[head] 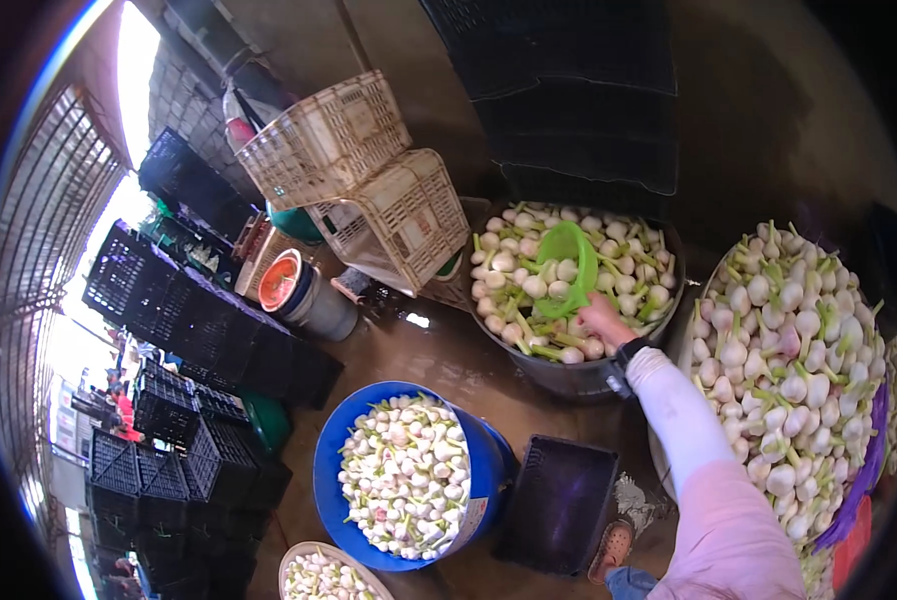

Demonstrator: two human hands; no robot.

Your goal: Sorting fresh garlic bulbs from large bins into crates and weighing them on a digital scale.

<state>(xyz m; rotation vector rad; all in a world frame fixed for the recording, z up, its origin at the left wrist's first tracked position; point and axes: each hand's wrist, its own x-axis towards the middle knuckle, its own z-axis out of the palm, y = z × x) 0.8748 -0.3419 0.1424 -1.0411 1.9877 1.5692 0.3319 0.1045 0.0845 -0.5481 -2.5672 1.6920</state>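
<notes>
My right hand (pixel 602 321) grips the rim of a bright green plastic basket (pixel 586 259), fingers partly hidden. Tilted on its side, the basket is sunk among garlic bulbs (pixel 503 261) with short green stems, and a few bulbs sit inside it. A large round dark tub (pixel 568 376) holds these bulbs. A dark band or watch is on my right wrist, below a pale sleeve. Beside my forearm rises a big heap of garlic bulbs (pixel 782 375) in another wide container. My left hand is out of view.
A blue barrel (pixel 327 480) full of garlic and a smaller pale tub (pixel 291 559) stand at lower left. A black crate (pixel 557 506) lies near a foot in an orange clog (pixel 612 551). Beige crates (pixel 418 217), nested buckets (pixel 310 300) and stacked black crates (pixel 208 300) stand farther left.
</notes>
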